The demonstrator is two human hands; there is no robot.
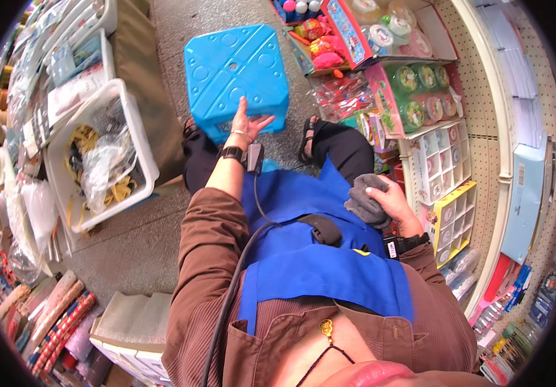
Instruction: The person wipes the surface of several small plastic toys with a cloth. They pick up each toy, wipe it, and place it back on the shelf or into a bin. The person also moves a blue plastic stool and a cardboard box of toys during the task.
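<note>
My left hand (249, 123), fingers spread, is over the near edge of a blue plastic step stool (234, 67); whether it touches the stool is unclear. The stool's square top has raised ribs and a small central hole, and my feet are on either side of its near end. On the right, my right hand (394, 198) grips a crumpled dark grey cloth (370, 200) beside my blue apron (297, 242). Both wrists wear dark straps, and a cable runs from the device on the left one.
Shelves on the right hold boxes of jars (413, 96) and a pegboard (476, 111). Packaged goods (341, 96) lie low beside them. A white plastic bin (135, 130) with bags and straps is at left, above patterned rolls (65, 324). A cardboard box (132, 319) stands lower left.
</note>
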